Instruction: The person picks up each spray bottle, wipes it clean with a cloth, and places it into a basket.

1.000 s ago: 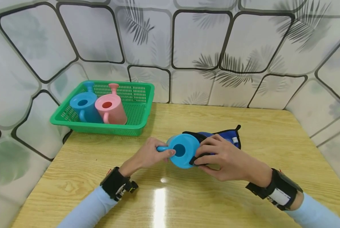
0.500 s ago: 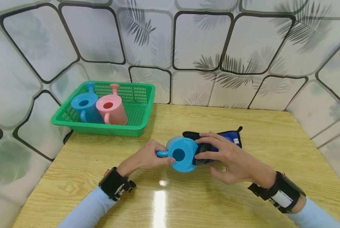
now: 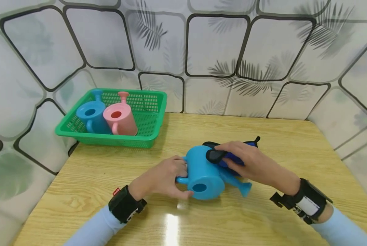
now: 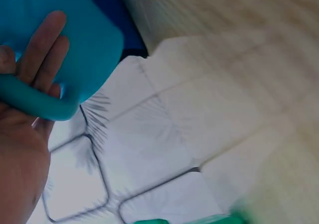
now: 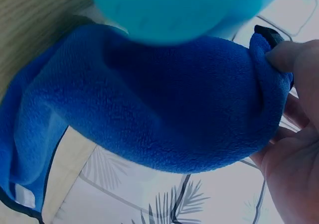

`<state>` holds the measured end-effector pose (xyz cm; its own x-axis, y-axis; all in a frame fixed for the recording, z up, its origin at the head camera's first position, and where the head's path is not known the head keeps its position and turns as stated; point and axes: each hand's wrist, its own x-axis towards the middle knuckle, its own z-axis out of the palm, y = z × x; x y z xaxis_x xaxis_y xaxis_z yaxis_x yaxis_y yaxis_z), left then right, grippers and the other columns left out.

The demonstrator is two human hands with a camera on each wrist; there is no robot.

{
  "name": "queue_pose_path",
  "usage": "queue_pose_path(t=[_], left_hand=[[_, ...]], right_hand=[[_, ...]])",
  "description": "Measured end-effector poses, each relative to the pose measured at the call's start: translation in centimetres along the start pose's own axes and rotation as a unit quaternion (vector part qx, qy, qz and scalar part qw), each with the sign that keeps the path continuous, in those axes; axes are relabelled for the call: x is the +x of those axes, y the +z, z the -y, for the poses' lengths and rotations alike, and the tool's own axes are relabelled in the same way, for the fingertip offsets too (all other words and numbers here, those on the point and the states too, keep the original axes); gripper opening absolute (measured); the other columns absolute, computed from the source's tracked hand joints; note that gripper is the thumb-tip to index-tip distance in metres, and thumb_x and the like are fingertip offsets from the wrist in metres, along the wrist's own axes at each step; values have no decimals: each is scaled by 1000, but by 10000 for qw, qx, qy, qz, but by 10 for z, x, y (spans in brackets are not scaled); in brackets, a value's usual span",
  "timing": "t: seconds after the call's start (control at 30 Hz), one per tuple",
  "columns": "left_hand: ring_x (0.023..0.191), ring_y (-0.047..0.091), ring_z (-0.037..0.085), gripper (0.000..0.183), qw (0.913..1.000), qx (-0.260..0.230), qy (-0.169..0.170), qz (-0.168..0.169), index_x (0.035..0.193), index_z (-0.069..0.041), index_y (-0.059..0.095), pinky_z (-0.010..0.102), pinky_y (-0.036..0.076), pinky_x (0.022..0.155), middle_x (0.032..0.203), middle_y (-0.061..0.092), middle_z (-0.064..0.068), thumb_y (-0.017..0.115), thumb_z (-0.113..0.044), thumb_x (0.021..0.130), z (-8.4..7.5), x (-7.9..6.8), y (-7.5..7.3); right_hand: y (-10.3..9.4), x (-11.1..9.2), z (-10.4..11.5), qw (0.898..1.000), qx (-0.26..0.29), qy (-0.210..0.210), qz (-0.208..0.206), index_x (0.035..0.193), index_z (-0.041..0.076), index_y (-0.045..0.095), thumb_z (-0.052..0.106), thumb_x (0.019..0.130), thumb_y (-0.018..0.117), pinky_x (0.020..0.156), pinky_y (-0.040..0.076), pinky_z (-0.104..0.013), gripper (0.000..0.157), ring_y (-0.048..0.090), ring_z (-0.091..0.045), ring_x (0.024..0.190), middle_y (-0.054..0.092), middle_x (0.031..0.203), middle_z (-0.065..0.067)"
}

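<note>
A light-blue toy watering can [image 3: 200,165] is tilted over the middle of the table, its opening towards me and its spout pointing right. My left hand [image 3: 166,176] grips it at the handle, thumb by the top rim; in the left wrist view the fingers pass through the handle [image 4: 37,102] and lie along the body. A blue towel with black trim [image 5: 164,104] lies beside and behind the can. My right hand [image 3: 251,162] pinches the towel's edge between thumb and fingers against the can's side. My right hand hides part of the towel.
At the back left of the wooden table [image 3: 88,191] stands a green plastic basket [image 3: 109,139]. It holds a blue watering can [image 3: 97,119] and a pink one [image 3: 125,119], side by side. A patterned backdrop [image 3: 217,48] rises along the table's back and sides.
The can has turned, with its opening now lower and its side and spout showing. My right hand has lifted the towel's edge and moved up along the can's side.
</note>
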<state>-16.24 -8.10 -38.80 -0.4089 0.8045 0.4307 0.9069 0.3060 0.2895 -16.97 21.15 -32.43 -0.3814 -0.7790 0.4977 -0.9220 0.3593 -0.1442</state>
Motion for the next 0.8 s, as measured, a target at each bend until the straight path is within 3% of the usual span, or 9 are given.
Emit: queue_pose_path(t=[0.1, 0.2, 0.33, 0.5, 0.8], left_hand=[[64, 43, 10, 41, 9978, 481, 453, -68, 55, -13, 52, 36, 50, 88, 55, 39, -8, 71, -45, 73, -7, 5, -2], [63, 43, 11, 42, 9936, 848, 748, -56, 54, -14, 51, 35, 50, 88, 55, 38, -8, 68, -47, 73, -12, 8, -2], [64, 47, 11, 42, 9905, 1082, 850, 17, 55, -15, 51, 34, 49, 89, 55, 41, -9, 66, -49, 74, -16, 7, -1], [66, 47, 11, 40, 9876, 1280, 903, 105, 58, -18, 48, 34, 49, 86, 55, 45, -9, 64, -50, 75, -18, 6, 1], [71, 52, 10, 39, 9836, 1497, 999, 142, 62, -19, 47, 34, 49, 94, 58, 47, -10, 62, -51, 78, -20, 5, 4]], right_hand=[[-1, 7, -6, 9998, -71, -174, -23, 119, 3, 62, 33, 103, 44, 77, 56, -39, 38, 61, -24, 98, 65, 108, -14], [0, 14, -8, 9996, -111, -229, 83, 122, 4, 63, 16, 97, 59, 79, 53, -40, 28, 58, -26, 98, 64, 110, -15], [2, 19, -5, 9989, -270, 57, 386, 127, 9, 62, 4, 86, 66, 76, 53, -40, 41, 56, -25, 100, 64, 114, -14], [6, 20, 0, 9974, -334, 270, 573, 128, 12, 62, 6, 87, 66, 70, 53, -39, 42, 53, -23, 97, 63, 114, -12], [15, 18, 5, 9984, -236, 146, 496, 126, 12, 64, 18, 87, 68, 66, 50, -37, 39, 49, -20, 90, 65, 114, -9]])
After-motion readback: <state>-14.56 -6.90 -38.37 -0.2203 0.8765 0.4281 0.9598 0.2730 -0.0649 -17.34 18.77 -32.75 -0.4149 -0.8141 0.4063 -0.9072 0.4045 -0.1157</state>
